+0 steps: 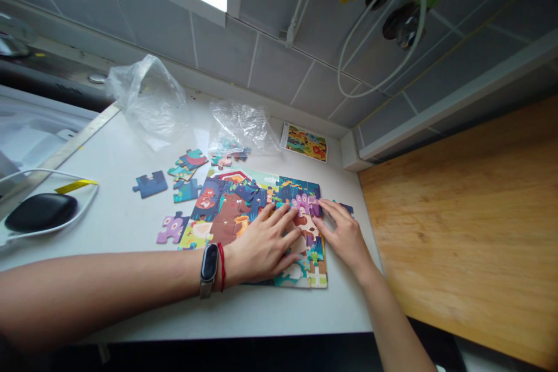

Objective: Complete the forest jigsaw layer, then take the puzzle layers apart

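A colourful jigsaw puzzle (231,218) with a brown bear and other animals lies largely joined on the white counter. My left hand (264,244) rests flat over its middle, fingers spread, hiding part of the picture. At the puzzle's right edge, my right hand (346,238) has thumb and forefinger on a purple puzzle piece (313,206). A dark loose piece (348,208) shows just behind the right fingers. Left of the puzzle lie a dark blue piece (150,184), a purple piece (172,228) and several others.
Two crumpled clear plastic bags (150,102) lie toward the wall, one partly over some pieces. A small picture card (305,142) is at the back. On the left sits a black oval device (41,213) with a white cable. A wooden board (471,226) borders the right.
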`<action>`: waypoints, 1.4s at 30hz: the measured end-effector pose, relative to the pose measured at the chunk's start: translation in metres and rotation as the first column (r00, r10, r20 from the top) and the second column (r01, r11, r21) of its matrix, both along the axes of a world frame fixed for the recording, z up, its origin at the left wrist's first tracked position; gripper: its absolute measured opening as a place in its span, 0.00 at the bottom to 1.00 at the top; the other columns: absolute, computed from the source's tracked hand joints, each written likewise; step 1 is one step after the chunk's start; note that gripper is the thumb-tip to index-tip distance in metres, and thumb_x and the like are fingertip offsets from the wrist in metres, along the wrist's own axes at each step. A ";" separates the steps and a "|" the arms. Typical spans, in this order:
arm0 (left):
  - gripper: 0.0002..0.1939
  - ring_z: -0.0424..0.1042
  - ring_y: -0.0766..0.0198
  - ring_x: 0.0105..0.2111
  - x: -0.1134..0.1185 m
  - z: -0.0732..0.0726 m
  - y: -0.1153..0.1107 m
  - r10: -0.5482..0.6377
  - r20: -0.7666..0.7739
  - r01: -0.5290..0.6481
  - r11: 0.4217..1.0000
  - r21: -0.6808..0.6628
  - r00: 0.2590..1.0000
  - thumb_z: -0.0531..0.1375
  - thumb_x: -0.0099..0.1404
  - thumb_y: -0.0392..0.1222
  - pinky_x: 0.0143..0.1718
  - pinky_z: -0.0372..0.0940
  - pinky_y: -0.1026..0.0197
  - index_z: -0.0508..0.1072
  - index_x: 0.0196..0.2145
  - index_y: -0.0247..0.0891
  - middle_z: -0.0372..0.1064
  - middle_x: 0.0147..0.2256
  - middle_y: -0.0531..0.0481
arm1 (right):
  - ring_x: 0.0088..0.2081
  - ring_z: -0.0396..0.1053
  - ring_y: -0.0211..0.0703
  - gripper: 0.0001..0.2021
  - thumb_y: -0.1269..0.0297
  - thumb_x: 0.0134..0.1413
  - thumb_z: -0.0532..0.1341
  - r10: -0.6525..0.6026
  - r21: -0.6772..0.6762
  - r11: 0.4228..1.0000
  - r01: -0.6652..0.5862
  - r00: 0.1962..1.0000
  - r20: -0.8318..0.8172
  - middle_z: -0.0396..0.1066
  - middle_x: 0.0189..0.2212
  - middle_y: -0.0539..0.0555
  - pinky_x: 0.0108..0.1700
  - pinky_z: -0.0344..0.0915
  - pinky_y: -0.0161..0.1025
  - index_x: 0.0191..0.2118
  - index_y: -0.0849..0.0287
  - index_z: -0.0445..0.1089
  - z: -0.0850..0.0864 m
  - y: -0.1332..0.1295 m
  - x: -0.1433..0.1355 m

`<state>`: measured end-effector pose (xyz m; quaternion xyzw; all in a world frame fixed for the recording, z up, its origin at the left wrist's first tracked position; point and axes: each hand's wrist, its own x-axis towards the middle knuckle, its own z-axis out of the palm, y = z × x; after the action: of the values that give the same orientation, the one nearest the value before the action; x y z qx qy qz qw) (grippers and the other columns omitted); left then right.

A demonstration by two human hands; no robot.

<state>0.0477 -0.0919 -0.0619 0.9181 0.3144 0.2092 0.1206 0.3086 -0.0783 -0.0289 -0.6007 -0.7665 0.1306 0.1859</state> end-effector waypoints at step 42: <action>0.25 0.61 0.38 0.68 0.000 0.001 0.000 -0.001 0.003 0.001 1.000 -0.028 1.000 0.51 0.78 0.58 0.67 0.54 0.36 0.70 0.60 0.37 0.61 0.68 0.33 | 0.43 0.77 0.53 0.21 0.47 0.60 0.67 -0.242 -0.040 0.970 0.239 0.936 -0.255 0.78 0.48 0.62 0.43 0.78 0.48 0.51 0.56 0.81 -0.012 0.001 -0.020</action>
<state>0.0476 -0.0924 -0.0606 0.9161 0.3165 0.2063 0.1342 0.2885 -0.0773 -0.0413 -0.6685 -0.6561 0.1870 0.2961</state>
